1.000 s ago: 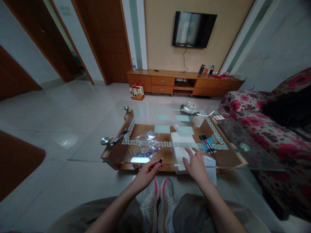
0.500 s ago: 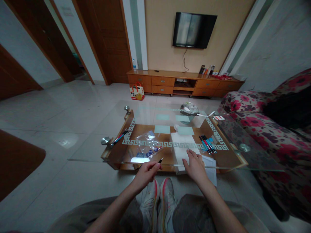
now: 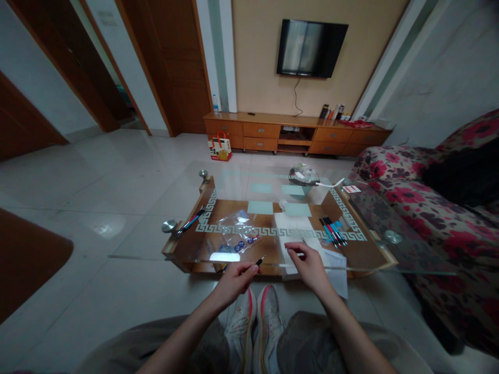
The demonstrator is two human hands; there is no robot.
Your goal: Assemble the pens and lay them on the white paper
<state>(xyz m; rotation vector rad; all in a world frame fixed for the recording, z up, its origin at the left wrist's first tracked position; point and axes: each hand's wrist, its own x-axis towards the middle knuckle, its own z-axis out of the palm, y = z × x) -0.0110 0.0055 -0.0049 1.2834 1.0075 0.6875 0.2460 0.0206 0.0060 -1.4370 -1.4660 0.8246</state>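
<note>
Pinched between the thumb and fingers of my left hand [image 3: 237, 278] is a black pen [image 3: 260, 261], its pointed end sticking out to the upper right. To the right, over the table's front edge, my right hand [image 3: 307, 262] has thumb and index finger brought together; a tiny thing shows at their tips, too small to name. Beneath that hand lies a white box [image 3: 294, 228], with white paper [image 3: 337, 278] beside it. A clear plastic bag [image 3: 234, 226] with blue print rests ahead of my left hand. Several red, blue and black pens [image 3: 333, 232] lie together on the right.
The glass-topped table [image 3: 265, 244] has metal corner knobs. More pens [image 3: 191, 222] lie at its left edge. A dark bowl [image 3: 304, 176] with crumpled wrapping stands at the back, near a card [image 3: 351, 189]. A floral sofa [image 3: 421, 187] borders the right side.
My right hand has moved slightly left, its spread fingers now closed into a pinch. My left hand stays almost in place, still holding the pen.
</note>
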